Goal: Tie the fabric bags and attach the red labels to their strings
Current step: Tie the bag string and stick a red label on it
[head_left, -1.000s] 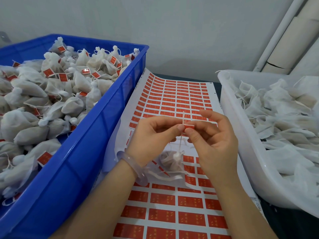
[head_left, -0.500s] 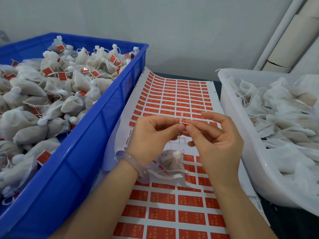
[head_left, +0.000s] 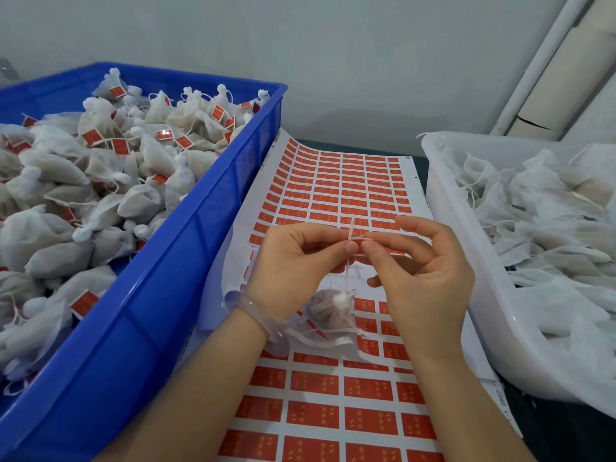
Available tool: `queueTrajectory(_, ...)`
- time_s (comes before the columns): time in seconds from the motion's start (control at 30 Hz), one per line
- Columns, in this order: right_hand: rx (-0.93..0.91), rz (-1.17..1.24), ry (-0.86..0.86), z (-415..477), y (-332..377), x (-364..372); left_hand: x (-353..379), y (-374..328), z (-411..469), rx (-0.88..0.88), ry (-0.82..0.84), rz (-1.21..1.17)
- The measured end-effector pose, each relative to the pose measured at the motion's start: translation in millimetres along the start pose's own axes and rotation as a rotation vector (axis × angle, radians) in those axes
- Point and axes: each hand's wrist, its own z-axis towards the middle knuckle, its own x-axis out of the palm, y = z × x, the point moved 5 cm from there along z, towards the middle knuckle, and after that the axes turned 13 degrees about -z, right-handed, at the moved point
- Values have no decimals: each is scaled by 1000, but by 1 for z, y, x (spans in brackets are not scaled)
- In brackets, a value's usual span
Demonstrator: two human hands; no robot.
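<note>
A small tied fabric bag hangs just above the sheet of red labels between my wrists. Its pale string runs up to my fingertips. My left hand and my right hand meet above the bag, and both pinch the string together with a red label folded around it. A short end of string sticks up above the pinch.
A blue crate on the left holds several tied bags with red labels. A white tub on the right holds loose fabric bags without labels. White pipes stand at the back right against the grey wall.
Both hands have stayed together over the sheet, with the fingertips working slightly on the label and string. The bag hangs in the same place.
</note>
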Motion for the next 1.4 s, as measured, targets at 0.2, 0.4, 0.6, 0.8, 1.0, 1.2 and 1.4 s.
queueTrajectory(0.2, -10, -32, 24, 1, 0, 1, 1, 0, 0, 0, 3, 3)
queueTrajectory(0.4, -15, -14, 21, 1, 2, 1, 1, -1, 0, -3, 22, -11)
queueTrajectory(0.6, -19, 26, 38, 2, 2, 0, 1, -1, 0, -8, 28, -24)
queueTrajectory(0.8, -21, 31, 42, 2, 2, 1, 1, -1, 1, -12, 30, -33)
queueTrajectory(1.0, -20, 31, 38, 1, 4, 1, 0, 1, 1, -19, 33, -12)
queueTrajectory(1.2, -14, 41, 43, 2, 3, 1, 2, 2, 2, -36, 54, 2)
queueTrajectory(1.4, 2, 80, 69, 1, 6, 3, 2, 1, 2, -42, 45, 13)
